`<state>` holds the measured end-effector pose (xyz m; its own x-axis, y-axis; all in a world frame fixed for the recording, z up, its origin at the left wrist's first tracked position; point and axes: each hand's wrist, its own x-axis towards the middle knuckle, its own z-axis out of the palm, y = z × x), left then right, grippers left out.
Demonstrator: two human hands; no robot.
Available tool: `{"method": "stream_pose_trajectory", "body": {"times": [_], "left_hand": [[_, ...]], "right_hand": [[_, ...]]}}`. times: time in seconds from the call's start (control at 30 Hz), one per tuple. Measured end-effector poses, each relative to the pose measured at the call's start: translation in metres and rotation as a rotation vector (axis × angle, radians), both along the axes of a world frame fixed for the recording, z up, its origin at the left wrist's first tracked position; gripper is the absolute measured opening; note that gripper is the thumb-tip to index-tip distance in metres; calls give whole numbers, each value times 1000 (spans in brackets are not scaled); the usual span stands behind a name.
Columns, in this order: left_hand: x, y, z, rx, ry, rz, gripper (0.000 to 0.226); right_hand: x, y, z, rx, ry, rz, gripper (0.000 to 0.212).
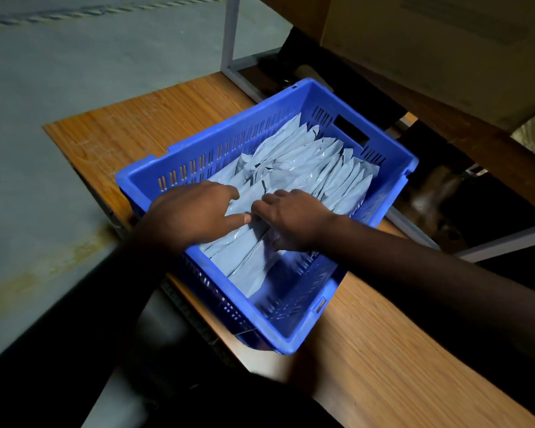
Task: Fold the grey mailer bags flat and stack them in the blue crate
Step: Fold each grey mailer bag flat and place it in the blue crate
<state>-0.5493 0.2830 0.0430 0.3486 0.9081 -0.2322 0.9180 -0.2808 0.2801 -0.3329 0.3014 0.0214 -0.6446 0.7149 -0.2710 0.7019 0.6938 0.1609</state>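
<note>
Head view gives me one blue crate [195, 156] sitting askew on a wooden table [383, 350], its near corner hanging over the table's edge. Inside it I count roughly a dozen grey bags [322, 162], folded into narrow strips and packed side by side in an overlapping row that leans toward the crate's far right wall; the exact number I cannot tell, since my hands cover the near ones. Two hands are in the crate. My left hand [195, 211] lies palm down on the near bags, fingers spread and nearly straight, thumb out toward the other hand, gripping nothing that I can see. My right hand [294, 217] is just beside it, fingers bent down into the bags; whether they pinch one I cannot tell. The crate's walls are slotted, with one dark handle cut-out in the far wall. Beyond the table lies a grey concrete floor [74, 72]. One white metal frame [230, 35] stands behind the crate, and a cardboard box [430, 50] fills the upper right. The room is dim.
</note>
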Motion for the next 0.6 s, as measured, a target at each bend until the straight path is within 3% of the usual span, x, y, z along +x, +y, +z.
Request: {"method": "stream_pose_trajectory", "body": {"times": [0.1,0.2,0.37,0.5,0.6], "left_hand": [[-3,2,1,44,-157,35,55],[3,-4,7,141,-328,20,49],[69,-47,36,236,-790,-153,23],[146,-95,44,215,-887,-324,19],[210,-133,32,107,-955,-436,18]], "right_hand": [[15,-2,12,-115,206,-127,59],[37,-21,27,11,486,-215,43],[90,-107,56,171,969,-460,17],[146,-191,61,251,1184,-640,6],[194,-252,57,307,1201,-736,5]]}}
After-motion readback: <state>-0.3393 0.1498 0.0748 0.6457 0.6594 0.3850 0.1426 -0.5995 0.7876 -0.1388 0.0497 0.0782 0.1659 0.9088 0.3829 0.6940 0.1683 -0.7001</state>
